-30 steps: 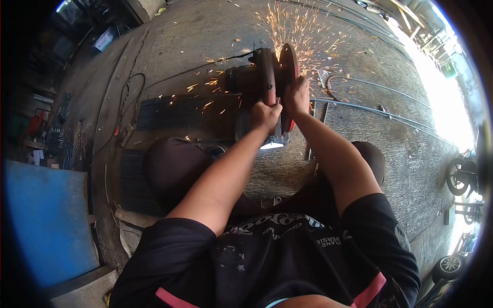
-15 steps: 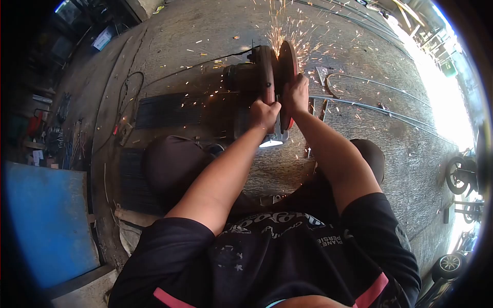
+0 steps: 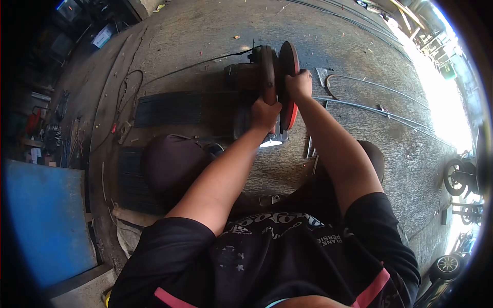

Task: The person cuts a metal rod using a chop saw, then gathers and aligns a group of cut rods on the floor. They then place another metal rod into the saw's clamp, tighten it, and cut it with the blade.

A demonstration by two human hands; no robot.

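Observation:
A cut-off saw stands on the floor before my knees, its motor (image 3: 233, 76) to the left and a large reddish disc (image 3: 290, 55) on its right side. My left hand (image 3: 264, 114) is closed around the near end of the saw's handle (image 3: 267, 66). Beside the disc, my right hand (image 3: 299, 84) has its fingers curled; what they hold, if anything, is hidden. The saw's metal base (image 3: 280, 137) shows below my left hand. Thin metal bars (image 3: 309, 146) lie just right of the base.
Dark bundled rods (image 3: 169, 109) lie left of the saw. A power cord (image 3: 190, 66) runs leftward over the floor. Long metal rods (image 3: 382, 112) extend to the right. A blue panel (image 3: 46, 220) stands at the lower left, and motorcycle wheels (image 3: 447, 264) at the right edge.
The bright spray of sparks beyond the disc has died away. My right hand has shifted slightly forward, showing more of the disc's red lower edge. My left hand stays on the handle.

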